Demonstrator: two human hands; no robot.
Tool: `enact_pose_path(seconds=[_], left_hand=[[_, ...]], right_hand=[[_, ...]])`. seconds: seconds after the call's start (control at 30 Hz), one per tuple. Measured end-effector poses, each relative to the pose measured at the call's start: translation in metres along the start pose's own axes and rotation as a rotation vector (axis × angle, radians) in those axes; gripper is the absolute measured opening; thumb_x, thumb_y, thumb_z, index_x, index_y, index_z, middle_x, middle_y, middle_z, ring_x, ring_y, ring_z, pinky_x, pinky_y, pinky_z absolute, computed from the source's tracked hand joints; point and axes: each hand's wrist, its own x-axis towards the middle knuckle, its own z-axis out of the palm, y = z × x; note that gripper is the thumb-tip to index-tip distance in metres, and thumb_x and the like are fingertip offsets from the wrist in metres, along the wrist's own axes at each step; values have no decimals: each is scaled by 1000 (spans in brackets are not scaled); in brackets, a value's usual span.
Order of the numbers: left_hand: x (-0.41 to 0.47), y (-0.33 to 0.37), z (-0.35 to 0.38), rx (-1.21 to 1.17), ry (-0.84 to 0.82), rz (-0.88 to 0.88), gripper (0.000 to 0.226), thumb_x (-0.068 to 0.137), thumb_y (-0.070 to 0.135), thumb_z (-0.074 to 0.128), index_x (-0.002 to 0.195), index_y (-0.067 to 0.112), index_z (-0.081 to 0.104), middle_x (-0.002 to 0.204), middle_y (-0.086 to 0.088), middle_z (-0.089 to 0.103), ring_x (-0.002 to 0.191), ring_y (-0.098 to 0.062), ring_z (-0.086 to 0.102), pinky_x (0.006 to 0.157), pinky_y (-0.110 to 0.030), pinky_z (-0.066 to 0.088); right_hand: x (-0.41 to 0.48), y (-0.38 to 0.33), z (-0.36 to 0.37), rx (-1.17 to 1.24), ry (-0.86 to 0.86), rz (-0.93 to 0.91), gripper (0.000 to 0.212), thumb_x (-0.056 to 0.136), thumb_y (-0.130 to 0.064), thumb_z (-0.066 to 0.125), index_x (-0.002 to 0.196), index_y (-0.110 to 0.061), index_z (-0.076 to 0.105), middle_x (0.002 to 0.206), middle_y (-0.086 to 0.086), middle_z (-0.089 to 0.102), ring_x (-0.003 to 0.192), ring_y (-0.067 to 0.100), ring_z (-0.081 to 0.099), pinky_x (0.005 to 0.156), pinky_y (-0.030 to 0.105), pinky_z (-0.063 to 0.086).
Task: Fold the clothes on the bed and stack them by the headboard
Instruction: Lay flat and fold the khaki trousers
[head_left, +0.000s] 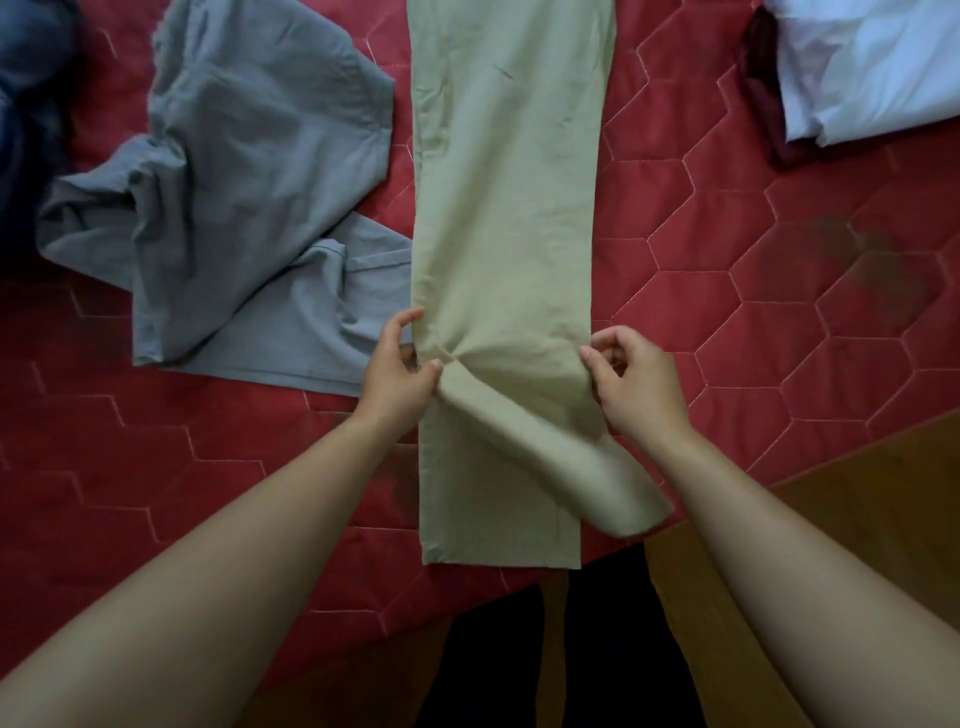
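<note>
Your left grip (397, 369) pinches the left edge of the beige trousers (509, 182), thumb and fingers closed on the cloth. Your right grip (636, 387) has its fingers curled on the right edge at the same height, pinching it too. The trousers lie lengthwise down the middle of the frame on the red quilted bed cover (779, 291), running from the top edge almost to the near edge of the bed. Between your grips the cloth bunches. Below them an upper layer slants off toward the lower right, its end blurred, while the lower layer lies flat. A crumpled grey garment (249, 171) lies left of centre, touching the trousers. A dark blue garment (31, 104) fills the upper left corner. At the upper right, white cloth (872, 67) rests on a maroon garment (763, 93). Wooden floor (857, 493) shows at the lower right.
</note>
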Motion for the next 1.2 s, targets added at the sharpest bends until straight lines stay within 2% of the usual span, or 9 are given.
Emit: enact_pose_path(seconds=[0.07, 0.17, 0.3, 0.4, 0.57, 0.7, 0.87, 0.97, 1.2], left_hand=[[-4, -6, -6, 30, 55, -39, 50, 85, 4, 55, 123, 33, 42, 93, -3, 65, 76, -11, 64, 65, -22, 51], [-12, -21, 0, 126, 75, -139, 48, 86, 17, 61, 129, 21, 40, 92, -1, 65, 85, -17, 63, 76, -33, 51], [-25, -36, 12, 168, 28, -119, 41, 86, 22, 63, 123, 19, 45, 106, 4, 61, 102, -16, 60, 89, -34, 49], [-34, -45, 9, 146, -3, -120, 33, 87, 26, 61, 118, 24, 50, 106, 12, 62, 103, -11, 60, 90, -35, 49], [-53, -47, -3, 114, 61, -27, 26, 87, 26, 61, 111, 32, 53, 98, 18, 65, 92, 3, 62, 81, -24, 51], [-66, -50, -3, 262, 100, -7, 20, 88, 30, 60, 107, 32, 53, 79, 9, 63, 71, 2, 60, 65, -20, 47], [-63, -60, -1, 474, 148, -88, 27, 86, 25, 61, 111, 18, 54, 91, 3, 60, 81, -13, 59, 74, -34, 49], [-47, -52, 5, 416, 189, -75, 31, 88, 24, 59, 115, 12, 54, 110, -6, 58, 96, -18, 58, 87, -39, 49], [-31, -33, 17, 457, 86, -153, 49, 88, 31, 59, 131, 24, 37, 123, -7, 56, 108, -22, 56, 88, -38, 48]], right_hand=[[-8, -1, 5, 32, -26, 47, 12, 84, -28, 67, 90, -28, 57, 70, -14, 60, 64, -2, 55, 58, 8, 39], [-17, 5, 17, -33, -118, 93, 21, 80, -25, 72, 95, -28, 57, 73, -11, 61, 65, -5, 53, 59, 4, 37], [-22, 16, 28, -128, -115, 124, 18, 79, -26, 72, 92, -20, 61, 77, -4, 61, 67, 9, 53, 63, 21, 40], [-27, 21, 34, -160, -107, 118, 14, 84, -25, 66, 80, -17, 55, 74, -5, 59, 67, 13, 52, 58, 23, 31], [-48, 19, 34, -26, 67, 151, 7, 93, -20, 53, 89, -17, 48, 73, -13, 54, 68, 14, 53, 60, 27, 37], [-64, 29, 32, -38, 143, 213, 6, 93, -22, 53, 91, -22, 47, 74, -15, 55, 62, 3, 51, 50, 14, 31], [-63, 42, 35, -125, -18, 199, 38, 88, -24, 62, 121, -8, 50, 118, 9, 51, 94, 18, 54, 83, 31, 45], [-49, 37, 39, -79, -4, 193, 49, 86, -25, 64, 129, -12, 46, 122, 4, 49, 99, 18, 55, 84, 30, 45], [-33, 23, 45, -37, -30, 205, 60, 87, -20, 61, 139, -9, 34, 136, 10, 47, 124, 24, 45, 105, 40, 37]])
